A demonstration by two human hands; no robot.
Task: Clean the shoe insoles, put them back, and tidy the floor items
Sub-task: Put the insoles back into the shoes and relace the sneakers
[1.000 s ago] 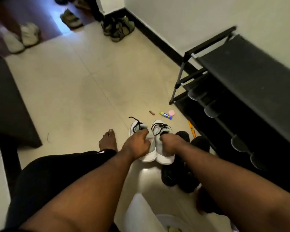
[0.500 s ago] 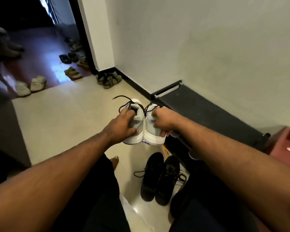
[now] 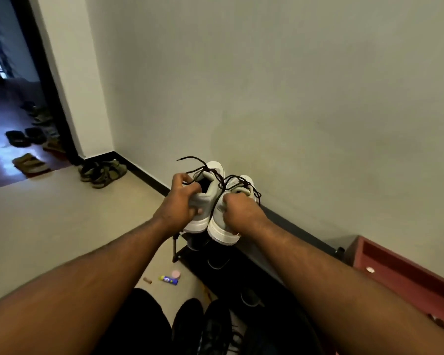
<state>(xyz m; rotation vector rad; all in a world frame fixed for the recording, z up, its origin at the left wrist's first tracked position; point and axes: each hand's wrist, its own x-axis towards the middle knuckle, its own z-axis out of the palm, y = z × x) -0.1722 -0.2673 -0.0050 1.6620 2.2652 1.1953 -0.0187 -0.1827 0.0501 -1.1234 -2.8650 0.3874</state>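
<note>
— Two grey sneakers are held up in the air, one in each hand. Where exactly are they?

— Side by side, heels toward the camera, above the near end of the black shoe rack (image 3: 287, 228). The left sneaker (image 3: 208, 198) and the right sneaker (image 3: 222, 221) touch each other along their inner sides. Their dark laces (image 3: 203, 170) hang loose over the openings.

— How do the hands hold them?

— The left hand (image 3: 178, 203) has its fingers (image 3: 187, 187) curled over the collar of the left sneaker, with some reaching into the opening. The right hand (image 3: 239, 210) is closed tight around the heel collar of the right sneaker. The soles seem to be just above the rack top, but I cannot tell if they touch it.

— What lies around?

— On the floor (image 3: 62, 221), beside the rack leg, lie a small glue stick (image 3: 168, 279), a pink round thing (image 3: 176, 273) and a short brown piece (image 3: 147, 280). A pair of black shoes (image 3: 203, 326) stands near the person's legs. Some sandals (image 3: 103, 170) rest by the wall corner, and a red box (image 3: 405, 275) is to the right of the rack.
</note>
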